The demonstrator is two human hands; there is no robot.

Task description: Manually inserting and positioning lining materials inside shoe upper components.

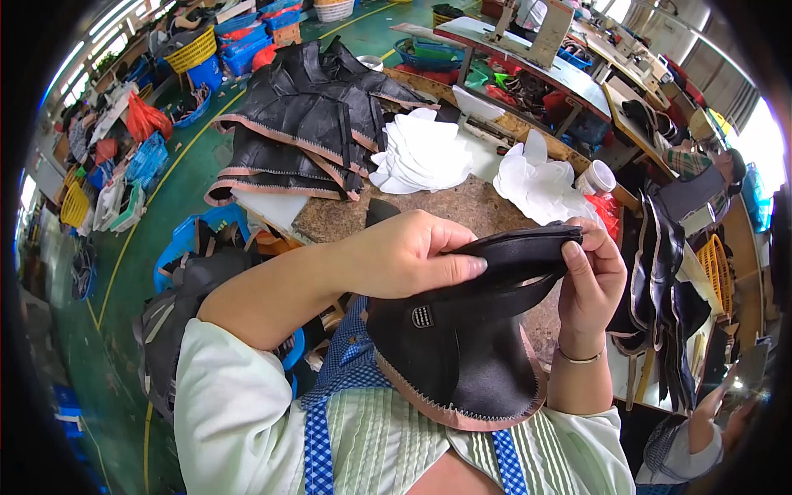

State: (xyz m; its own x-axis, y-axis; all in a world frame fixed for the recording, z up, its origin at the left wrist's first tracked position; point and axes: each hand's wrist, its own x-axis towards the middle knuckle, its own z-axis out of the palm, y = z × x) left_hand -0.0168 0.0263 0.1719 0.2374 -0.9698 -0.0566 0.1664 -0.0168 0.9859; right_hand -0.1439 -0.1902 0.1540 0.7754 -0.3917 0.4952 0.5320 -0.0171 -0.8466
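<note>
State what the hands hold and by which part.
A black leather-look piece: left hand pinching its upper edge, right hand that edge's right end.

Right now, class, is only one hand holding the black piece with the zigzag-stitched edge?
No, the left hand and right hand both grip the black piece.
</note>
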